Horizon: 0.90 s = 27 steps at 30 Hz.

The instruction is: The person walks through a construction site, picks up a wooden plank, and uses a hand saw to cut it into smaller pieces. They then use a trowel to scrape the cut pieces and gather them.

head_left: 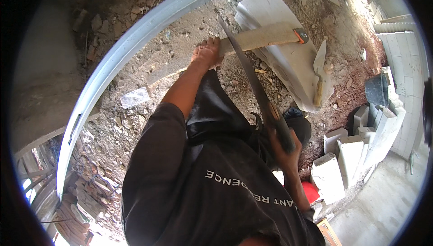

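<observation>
My right hand (289,152) grips the handle of a handsaw (251,75). Its long dark blade slants up and to the left, crossing a pale, dusty plank (266,37) just right of my left hand (208,53). That left hand is closed over the plank, which runs from the lower left towards the upper right. Whether the teeth touch the plank or have cut into it, I cannot tell. On the plank's right end sits an orange and black tape measure (301,35). A large pale slab (288,72) lies beneath that end.
A trowel (320,72) rests on the slab's right side. White blocks (350,155) and a dark bucket (377,90) stand to the right, by a block wall (406,61). A curved-looking metal bar (115,63) spans the left and top. Rubble (110,144) covers the ground.
</observation>
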Tool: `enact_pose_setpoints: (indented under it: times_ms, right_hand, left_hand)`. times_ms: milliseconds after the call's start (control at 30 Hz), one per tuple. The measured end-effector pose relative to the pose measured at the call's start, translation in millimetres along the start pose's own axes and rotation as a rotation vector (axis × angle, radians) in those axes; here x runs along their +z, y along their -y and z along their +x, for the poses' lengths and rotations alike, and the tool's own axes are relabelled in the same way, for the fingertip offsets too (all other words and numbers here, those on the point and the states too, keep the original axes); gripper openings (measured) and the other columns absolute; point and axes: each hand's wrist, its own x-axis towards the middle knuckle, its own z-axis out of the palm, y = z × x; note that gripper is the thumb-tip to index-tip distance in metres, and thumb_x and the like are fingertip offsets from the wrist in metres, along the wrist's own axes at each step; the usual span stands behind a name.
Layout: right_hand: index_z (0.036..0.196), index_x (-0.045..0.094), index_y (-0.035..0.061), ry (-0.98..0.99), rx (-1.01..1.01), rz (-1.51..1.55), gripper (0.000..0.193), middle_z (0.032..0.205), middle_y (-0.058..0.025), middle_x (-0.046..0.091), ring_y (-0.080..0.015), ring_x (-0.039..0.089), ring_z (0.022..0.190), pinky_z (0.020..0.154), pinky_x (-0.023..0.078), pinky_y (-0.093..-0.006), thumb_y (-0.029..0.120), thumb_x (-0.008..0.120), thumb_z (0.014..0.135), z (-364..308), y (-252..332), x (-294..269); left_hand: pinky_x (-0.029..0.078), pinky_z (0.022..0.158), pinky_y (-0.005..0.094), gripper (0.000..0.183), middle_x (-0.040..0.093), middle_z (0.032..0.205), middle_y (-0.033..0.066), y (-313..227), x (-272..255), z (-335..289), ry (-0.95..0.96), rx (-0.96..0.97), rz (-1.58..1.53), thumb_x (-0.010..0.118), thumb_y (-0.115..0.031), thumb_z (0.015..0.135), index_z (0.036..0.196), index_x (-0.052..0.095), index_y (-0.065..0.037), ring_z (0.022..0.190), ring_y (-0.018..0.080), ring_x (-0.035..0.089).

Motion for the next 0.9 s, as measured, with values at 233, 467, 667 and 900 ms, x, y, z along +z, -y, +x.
enact_pose_setpoints:
  times_ms: [233, 467, 667, 900]
  right_hand:
    - [0.089, 0.064, 0.0017, -0.016, -0.113, 0.114, 0.018, 0.075, -0.0066, 0.063, -0.0104, 0.058, 0.064, 0.061, 0.046, -0.0267, 0.014, 0.067, 0.075, 62.3, -10.8, 19.1]
    - [0.082, 0.057, 0.0026, 0.0, -0.14, 0.248, 0.009, 0.064, 0.0023, 0.054, -0.007, 0.05, 0.058, 0.053, 0.04, -0.0233, 0.009, 0.063, 0.078, 93.2, 5.2, 27.8]
    - [0.089, 0.061, -0.0006, 0.075, -0.089, 0.247, 0.019, 0.075, -0.0041, 0.061, -0.0098, 0.053, 0.071, 0.067, 0.044, -0.027, 0.015, 0.067, 0.079, 62.7, 40.1, 15.0]
    - [0.088, 0.061, -0.0014, 0.063, -0.129, 0.249, 0.021, 0.075, -0.0042, 0.061, -0.0104, 0.054, 0.072, 0.068, 0.044, -0.0267, 0.017, 0.067, 0.08, 84.8, 63.4, 15.2]
  left_hand:
    - [0.038, 0.099, 0.0428, 0.061, 0.046, 0.123, 0.0132, -4.8, 2.1, 3.3, -0.005, 0.023, 0.01, 0.063, -0.032, 0.078, 0.128, 0.036, -0.01, 0.119, 0.0306, 0.045]
    - [0.039, 0.097, 0.0426, 0.057, 0.048, 0.123, 0.0135, -6.7, -4.2, -1.2, -0.028, 0.037, -0.038, 0.061, -0.033, 0.079, 0.126, 0.039, -0.009, 0.116, 0.031, 0.048]
    - [0.047, 0.078, 0.0389, 0.043, 0.066, 0.092, 0.0112, 17.7, -1.8, 10.2, 0.206, 0.251, -0.28, 0.059, -0.039, 0.077, 0.105, 0.062, -0.006, 0.088, 0.0273, 0.064]
    - [0.046, 0.082, 0.039, 0.062, 0.065, 0.103, 0.0151, 26.0, -34.1, 24.9, 0.376, 0.199, -0.302, 0.065, -0.056, 0.07, 0.106, 0.066, -0.005, 0.096, 0.03, 0.061]
